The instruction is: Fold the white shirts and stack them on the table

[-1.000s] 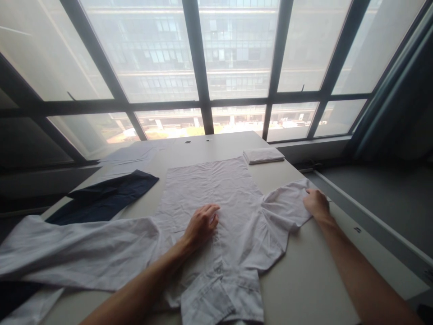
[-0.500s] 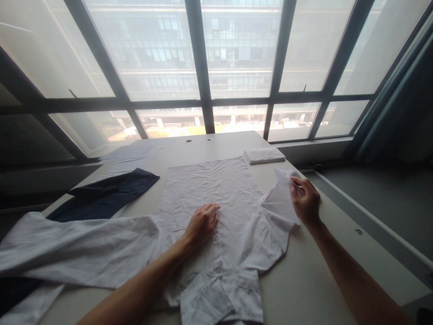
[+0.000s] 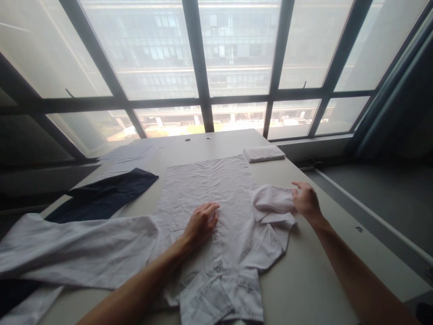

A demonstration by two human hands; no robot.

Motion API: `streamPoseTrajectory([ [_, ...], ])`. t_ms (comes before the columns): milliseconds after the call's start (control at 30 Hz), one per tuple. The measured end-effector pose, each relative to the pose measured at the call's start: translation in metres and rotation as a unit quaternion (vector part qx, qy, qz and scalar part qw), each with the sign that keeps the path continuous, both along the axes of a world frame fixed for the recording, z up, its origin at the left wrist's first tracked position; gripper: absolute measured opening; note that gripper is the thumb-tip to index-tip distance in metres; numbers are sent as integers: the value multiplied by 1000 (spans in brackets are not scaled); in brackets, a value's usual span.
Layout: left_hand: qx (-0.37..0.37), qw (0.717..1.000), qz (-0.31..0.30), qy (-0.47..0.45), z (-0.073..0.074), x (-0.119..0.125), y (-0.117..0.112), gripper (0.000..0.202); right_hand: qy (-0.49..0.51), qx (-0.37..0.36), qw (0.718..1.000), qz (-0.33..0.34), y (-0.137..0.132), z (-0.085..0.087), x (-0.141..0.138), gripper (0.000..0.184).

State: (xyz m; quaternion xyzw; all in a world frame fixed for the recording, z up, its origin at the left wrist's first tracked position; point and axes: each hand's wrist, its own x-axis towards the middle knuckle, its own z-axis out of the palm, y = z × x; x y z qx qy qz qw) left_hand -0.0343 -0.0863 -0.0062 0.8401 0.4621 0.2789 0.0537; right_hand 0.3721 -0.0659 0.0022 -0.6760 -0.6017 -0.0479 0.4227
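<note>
A white shirt (image 3: pixel 209 189) lies spread on a pale table (image 3: pixel 304 280), collar toward me. My left hand (image 3: pixel 202 222) rests flat on the middle of it, fingers stretched out. My right hand (image 3: pixel 305 200) is at the shirt's right side, pinching the end of the right sleeve (image 3: pixel 272 202), which is folded back over itself toward the shirt body. The long left sleeve (image 3: pixel 77 248) stretches out to the left across the table.
A dark navy garment (image 3: pixel 104 194) lies at the left, another pale cloth (image 3: pixel 128 155) behind it. A small folded white stack (image 3: pixel 264 153) sits at the far right of the table. Large windows stand behind; the table's right edge drops to a grey floor.
My right hand lifted the sleeve end off the table's right edge and carried it left, folding it onto the shirt. My left hand has stayed in place.
</note>
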Motion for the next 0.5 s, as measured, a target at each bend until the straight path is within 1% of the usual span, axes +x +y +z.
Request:
streamPoseTrajectory([
  [33, 0, 1000, 1, 0, -1, 0, 0, 31, -25, -43, 998, -35, 2, -5, 11, 37],
  [100, -1, 1000, 0, 0, -2, 0, 1, 31, -54, -130, 987, -80, 5, -13, 27, 40],
  [167, -2, 1000, -1, -1, -2, 0, 1, 31, -56, -193, 975, -99, 5, -17, 35, 40],
  [200, -2, 1000, -1, -2, -3, 0, 1, 31, -52, -212, 970, -104, 5, -19, 37, 39],
  [300, -1, 1000, -2, -3, -3, 0, 2, 31, -26, -230, 967, -107, 7, -20, 36, 37],
  [433, 0, 1000, -1, -2, -1, 0, 1, 31, 64, -197, 973, -101, 12, -18, 34, 37],
  [500, -1, 1000, 1, -2, -1, 0, 0, 31, 88, -188, 973, -102, 14, -17, 34, 35],
])
